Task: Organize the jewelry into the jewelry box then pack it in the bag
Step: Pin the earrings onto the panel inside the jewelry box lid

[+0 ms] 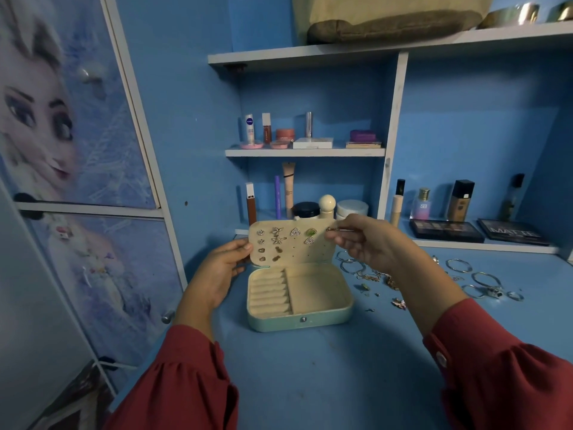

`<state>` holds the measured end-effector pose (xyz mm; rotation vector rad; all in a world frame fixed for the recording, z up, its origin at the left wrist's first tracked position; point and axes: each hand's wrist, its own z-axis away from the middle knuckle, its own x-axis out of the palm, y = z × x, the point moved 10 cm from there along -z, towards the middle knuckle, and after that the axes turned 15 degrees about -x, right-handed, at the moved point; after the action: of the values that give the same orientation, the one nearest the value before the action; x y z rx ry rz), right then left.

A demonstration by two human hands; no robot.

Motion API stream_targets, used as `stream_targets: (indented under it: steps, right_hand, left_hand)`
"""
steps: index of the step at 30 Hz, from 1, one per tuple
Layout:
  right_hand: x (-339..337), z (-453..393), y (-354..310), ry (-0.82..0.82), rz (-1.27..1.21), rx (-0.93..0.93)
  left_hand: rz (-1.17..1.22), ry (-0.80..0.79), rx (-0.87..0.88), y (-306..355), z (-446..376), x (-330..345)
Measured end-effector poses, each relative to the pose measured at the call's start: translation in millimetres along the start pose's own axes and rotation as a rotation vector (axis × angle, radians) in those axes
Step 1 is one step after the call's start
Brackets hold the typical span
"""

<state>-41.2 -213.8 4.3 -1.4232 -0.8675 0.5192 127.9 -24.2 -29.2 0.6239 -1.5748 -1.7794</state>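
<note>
Now pinching a small earring (pixel 331 229) in the right grip (pixel 359 240), touching the earring panel (pixel 294 243) at its upper right corner; left grip (pixel 223 268) steadying that panel's left edge above the open jewelry box (pixel 299 297) on the table (pixel 310 367).

Two bare hands, left hand (pixel 217 274) and right hand (pixel 369 243), no rings or watch visible. Long dark-red sleeves (pixel 186 383), loose and gathered at the cuffs. Right cuff (pixel 434 349) has a pale round button (pixel 441 357).
</note>
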Motion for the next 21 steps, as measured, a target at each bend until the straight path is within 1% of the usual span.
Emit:
stream_targets:
  steps: [4,9,15,21]
  right_hand:
    - [-4,8,9,0.001,-0.050,0.051]
    - [-4,17,18,-0.084,-0.063,0.118]
    - [-5,24,34,-0.191,-0.034,0.218]
    - [-4,28,45,-0.248,-0.036,0.276]
  left_hand:
    - [0.025,-0.017,-0.026,-1,4,0]
    - [0.096,0.007,-0.039,-1,7,-2]
    - [-0.016,-0.039,0.013,6,11,7]
    - [-0.033,-0.023,0.024,10,16,12]
